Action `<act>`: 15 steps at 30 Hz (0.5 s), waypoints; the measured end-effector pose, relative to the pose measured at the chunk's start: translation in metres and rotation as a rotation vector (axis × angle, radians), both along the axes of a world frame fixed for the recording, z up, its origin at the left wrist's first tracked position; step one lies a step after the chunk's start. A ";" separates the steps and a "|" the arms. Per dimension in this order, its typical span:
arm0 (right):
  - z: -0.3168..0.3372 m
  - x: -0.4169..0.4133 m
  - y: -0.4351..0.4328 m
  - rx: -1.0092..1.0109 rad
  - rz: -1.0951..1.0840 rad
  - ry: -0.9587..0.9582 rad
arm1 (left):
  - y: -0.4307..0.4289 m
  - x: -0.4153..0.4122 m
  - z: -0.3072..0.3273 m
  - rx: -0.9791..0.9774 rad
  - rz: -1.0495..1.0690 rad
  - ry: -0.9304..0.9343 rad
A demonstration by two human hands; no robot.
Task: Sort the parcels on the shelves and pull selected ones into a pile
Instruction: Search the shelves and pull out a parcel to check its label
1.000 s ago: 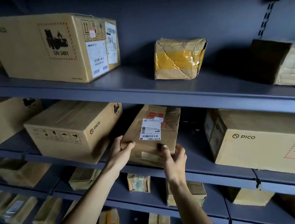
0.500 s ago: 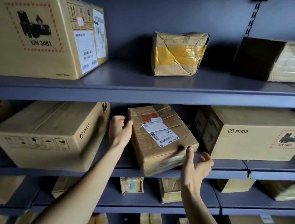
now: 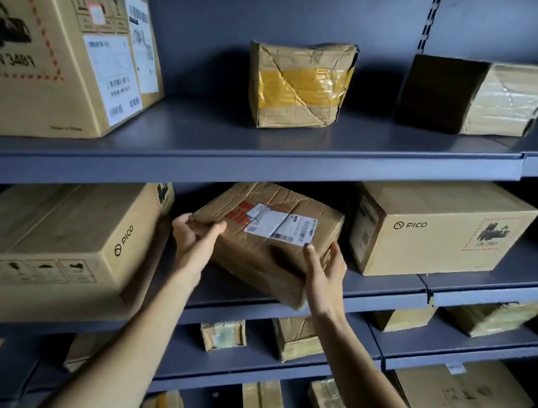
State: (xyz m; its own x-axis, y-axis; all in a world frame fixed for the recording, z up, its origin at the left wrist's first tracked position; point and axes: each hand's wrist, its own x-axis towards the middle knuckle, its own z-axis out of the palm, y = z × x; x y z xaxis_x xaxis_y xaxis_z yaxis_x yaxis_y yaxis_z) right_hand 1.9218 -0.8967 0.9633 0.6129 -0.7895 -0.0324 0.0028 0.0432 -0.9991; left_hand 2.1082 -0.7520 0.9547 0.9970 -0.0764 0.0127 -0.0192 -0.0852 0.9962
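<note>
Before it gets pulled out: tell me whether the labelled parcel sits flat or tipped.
Tipped. Both the left hand and right hand hold the parcel, slanted, its near corner overhanging the shelf edge.

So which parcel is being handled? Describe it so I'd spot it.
On the middle shelf, between the left PICO box and right PICO box, is the parcel, gripped by left hand and right hand. Unlike its smooth neighbours it is smaller, crumpled, with a white label over red print.
</note>
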 end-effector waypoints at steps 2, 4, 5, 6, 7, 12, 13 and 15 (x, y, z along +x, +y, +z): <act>0.006 0.015 -0.014 0.000 -0.042 0.031 | 0.007 -0.025 -0.011 -0.068 0.098 -0.048; 0.012 0.028 -0.026 0.025 -0.154 0.029 | 0.015 -0.052 -0.016 -0.114 0.148 -0.084; 0.015 0.034 -0.030 0.037 -0.220 0.029 | 0.017 -0.064 -0.019 -0.141 0.179 -0.088; 0.018 0.041 -0.033 0.045 -0.275 0.028 | 0.018 -0.076 -0.020 -0.146 0.211 -0.088; 0.021 0.048 -0.033 0.042 -0.299 0.029 | 0.016 -0.086 -0.022 -0.148 0.230 -0.081; 0.022 0.075 -0.020 -0.025 -0.219 0.098 | -0.005 -0.137 -0.021 -0.163 0.217 0.000; 0.020 0.074 -0.018 -0.006 -0.220 0.102 | -0.005 -0.145 -0.019 -0.169 0.210 -0.006; 0.014 0.068 -0.017 0.056 -0.203 0.093 | 0.002 -0.150 -0.011 -0.117 0.236 -0.122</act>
State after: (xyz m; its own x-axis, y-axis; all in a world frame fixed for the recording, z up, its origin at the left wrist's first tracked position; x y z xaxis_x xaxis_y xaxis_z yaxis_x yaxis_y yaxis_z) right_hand 1.9898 -0.9138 0.9771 0.4342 -0.8916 -0.1282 -0.0745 0.1063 -0.9915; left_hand 1.9585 -0.7498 0.9439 0.9776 0.1663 0.1288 -0.1330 0.0142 0.9910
